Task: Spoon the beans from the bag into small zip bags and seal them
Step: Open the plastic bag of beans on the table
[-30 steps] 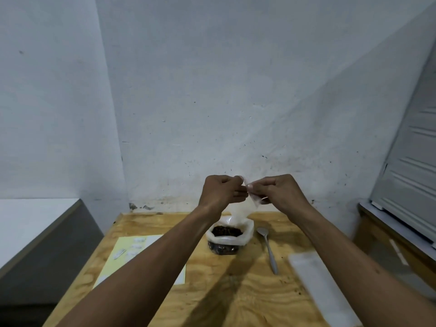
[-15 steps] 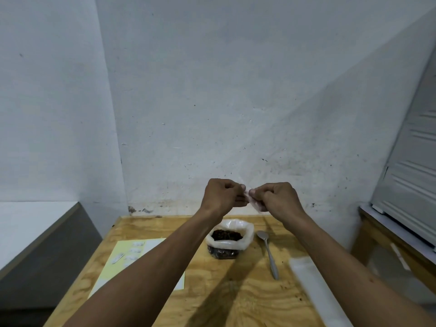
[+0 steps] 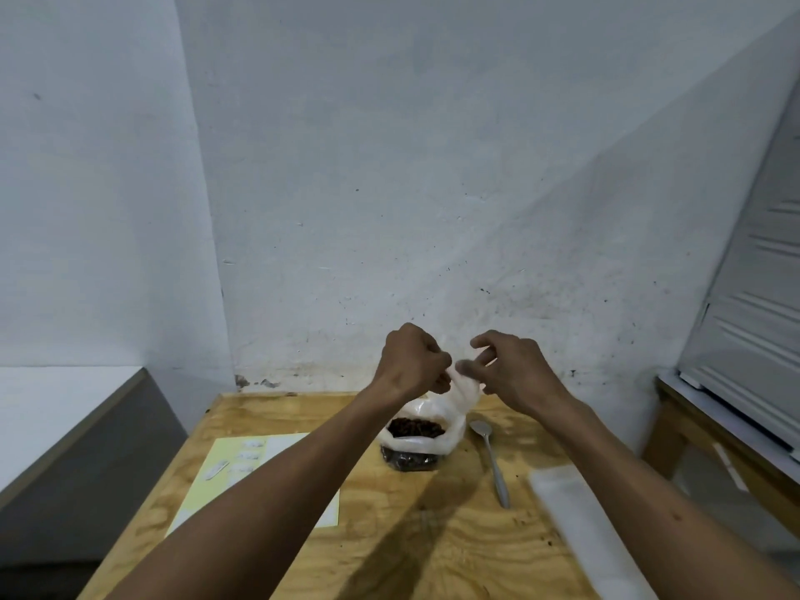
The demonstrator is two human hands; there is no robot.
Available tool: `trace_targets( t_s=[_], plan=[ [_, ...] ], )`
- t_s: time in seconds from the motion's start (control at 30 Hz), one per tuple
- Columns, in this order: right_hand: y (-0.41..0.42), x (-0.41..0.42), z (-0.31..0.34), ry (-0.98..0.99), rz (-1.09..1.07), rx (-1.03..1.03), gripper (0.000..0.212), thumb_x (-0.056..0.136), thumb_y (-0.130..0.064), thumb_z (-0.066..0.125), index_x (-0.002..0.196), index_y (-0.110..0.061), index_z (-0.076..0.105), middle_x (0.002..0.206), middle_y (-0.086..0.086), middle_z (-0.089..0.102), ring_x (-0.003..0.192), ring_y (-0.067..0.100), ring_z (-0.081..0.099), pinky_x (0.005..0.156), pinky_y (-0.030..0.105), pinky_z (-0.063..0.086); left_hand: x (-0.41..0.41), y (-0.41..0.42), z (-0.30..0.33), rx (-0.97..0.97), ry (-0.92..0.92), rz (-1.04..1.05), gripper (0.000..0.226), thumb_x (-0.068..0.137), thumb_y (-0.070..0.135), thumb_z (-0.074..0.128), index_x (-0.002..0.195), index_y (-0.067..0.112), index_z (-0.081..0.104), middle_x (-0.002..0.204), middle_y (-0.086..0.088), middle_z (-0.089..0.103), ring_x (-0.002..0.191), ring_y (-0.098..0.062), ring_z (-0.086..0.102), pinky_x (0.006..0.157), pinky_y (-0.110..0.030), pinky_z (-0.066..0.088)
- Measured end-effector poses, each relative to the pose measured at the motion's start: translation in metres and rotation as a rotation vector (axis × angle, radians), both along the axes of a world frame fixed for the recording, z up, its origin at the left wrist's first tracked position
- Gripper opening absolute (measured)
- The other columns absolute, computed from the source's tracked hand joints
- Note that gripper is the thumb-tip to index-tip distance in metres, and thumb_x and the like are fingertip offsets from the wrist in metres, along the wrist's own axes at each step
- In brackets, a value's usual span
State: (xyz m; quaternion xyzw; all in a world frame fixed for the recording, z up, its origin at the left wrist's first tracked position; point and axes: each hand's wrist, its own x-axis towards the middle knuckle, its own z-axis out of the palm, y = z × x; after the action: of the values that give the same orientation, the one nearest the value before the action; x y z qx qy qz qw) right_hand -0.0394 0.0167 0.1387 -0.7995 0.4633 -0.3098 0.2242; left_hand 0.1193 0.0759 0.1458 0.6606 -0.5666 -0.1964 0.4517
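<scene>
Whitewashed walls meet in a corner behind a plywood table (image 3: 389, 534). On the table, from largest to smallest: a pale yellow sheet (image 3: 225, 474) at left carrying a few small items too small to identify; a white strip (image 3: 580, 517) at right; the open bean bag (image 3: 415, 439) at the far centre, its rim rolled down over dark beans (image 3: 415, 427); and a spoon (image 3: 491, 461) lying untouched just right of the bag.

Above the bean bag, the left hand (image 3: 411, 361) is curled into a fist, pinching one edge of a small zip bag (image 3: 465, 389), which hangs thin and translucent between the hands. The right hand (image 3: 515, 372) has its fingers (image 3: 485, 342) spread and loose; whether it touches the film cannot be told.

Risk: held by a single pinch, the limp zip bag may fold shut or slip, so spooned beans would scatter over the table.

Compared with half a second earlier, when both hands pinched the bag together, the right hand has let go and opened.
</scene>
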Motion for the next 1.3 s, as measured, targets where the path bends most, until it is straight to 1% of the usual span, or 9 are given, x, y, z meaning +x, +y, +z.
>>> trace_targets(
  t_s=[0.2,0.27,0.37,0.47,0.7,0.9,1.07,1.2,1.3],
  plan=[
    [0.001,-0.001,0.012,0.071,-0.029,-0.103,0.021,0.092,-0.008,0.062,0.107,-0.006,0.077,0.091,0.008,0.076,0.076,0.017,0.07,0.068,0.025,0.057,-0.006,0.003,0.005,0.01,-0.215,0.008,0.016,0.077,0.018,0.071,0.072,0.003,0.073,0.063,-0.007,0.073,0.06,-0.023,0.073,0.067,-0.039,0.064],
    [0.001,-0.003,0.016,0.016,-0.045,-0.086,0.019,0.091,-0.006,0.063,0.1,-0.008,0.079,0.089,0.005,0.076,0.078,0.017,0.071,0.063,0.02,0.055,-0.003,0.001,0.006,-0.05,-0.286,0.051,0.026,0.078,0.032,0.076,0.091,0.009,0.073,0.088,-0.003,0.074,0.081,-0.023,0.07,0.075,-0.039,0.06],
    [-0.003,-0.007,0.018,-0.084,-0.026,-0.013,0.022,0.09,-0.002,0.061,0.099,-0.01,0.079,0.094,0.002,0.076,0.074,0.016,0.073,0.062,0.018,0.056,0.005,0.003,0.007,-0.032,-0.281,-0.158,0.093,0.074,0.056,0.082,0.147,0.018,0.04,0.147,0.003,0.04,0.133,-0.013,0.04,0.099,-0.025,0.036],
    [-0.003,-0.009,0.022,-0.238,0.062,0.104,0.021,0.093,0.001,0.061,0.103,-0.007,0.078,0.102,0.005,0.074,0.083,0.021,0.072,0.06,0.024,0.06,0.013,0.002,0.0,-0.03,-0.586,-0.249,0.128,0.063,0.062,0.086,0.157,0.013,0.013,0.155,-0.002,0.025,0.141,-0.015,0.02,0.112,-0.028,0.018],
    [-0.004,-0.009,0.014,-0.209,0.019,0.121,0.018,0.094,-0.003,0.06,0.096,-0.014,0.073,0.099,0.005,0.073,0.086,0.018,0.071,0.074,0.035,0.063,0.015,-0.007,-0.021,-0.186,-0.694,-0.157,0.094,0.063,0.064,0.054,0.137,0.006,0.045,0.122,-0.009,0.056,0.106,-0.027,0.047,0.092,-0.036,0.041],
    [0.001,-0.012,0.015,-0.136,-0.038,-0.206,0.014,0.081,-0.014,0.081,0.09,-0.02,0.072,0.086,-0.01,0.071,0.076,0.005,0.067,0.068,0.023,0.056,0.02,-0.012,-0.022,-0.218,-0.758,-0.142,0.088,0.07,0.052,0.078,0.139,0.009,0.042,0.123,-0.008,0.053,0.107,-0.025,0.045,0.093,-0.034,0.038],
    [-0.001,-0.018,0.027,-0.118,0.179,0.132,0.01,0.081,-0.003,0.076,0.082,-0.012,0.082,0.087,0.004,0.079,0.086,0.022,0.076,0.086,0.042,0.061,0.015,-0.012,-0.025,-0.228,-0.772,-0.191,0.095,0.061,0.069,0.066,0.135,0.013,0.044,0.115,-0.002,0.051,0.098,-0.019,0.041,0.092,-0.038,0.04],
    [0.01,-0.017,0.03,-0.34,0.315,0.457,0.014,0.082,0.001,0.078,0.087,0.011,0.07,0.098,0.02,0.077,0.088,0.032,0.077,0.08,0.031,0.062,0.019,-0.007,-0.033,-0.177,-0.801,-0.218,0.125,0.063,0.079,0.072,0.155,0.011,0.021,0.123,-0.004,0.039,0.108,-0.018,0.03,0.102,-0.033,0.025],
    [0.013,-0.015,0.027,-0.277,0.338,0.453,0.015,0.081,-0.007,0.081,0.084,0.005,0.072,0.093,0.016,0.078,0.091,0.026,0.077,0.084,0.028,0.061,0.012,-0.001,-0.031,-0.181,-0.689,-0.245,0.108,0.066,0.074,0.068,0.147,0.01,0.037,0.128,-0.006,0.051,0.112,-0.021,0.042,0.098,-0.031,0.032]
  ],
)
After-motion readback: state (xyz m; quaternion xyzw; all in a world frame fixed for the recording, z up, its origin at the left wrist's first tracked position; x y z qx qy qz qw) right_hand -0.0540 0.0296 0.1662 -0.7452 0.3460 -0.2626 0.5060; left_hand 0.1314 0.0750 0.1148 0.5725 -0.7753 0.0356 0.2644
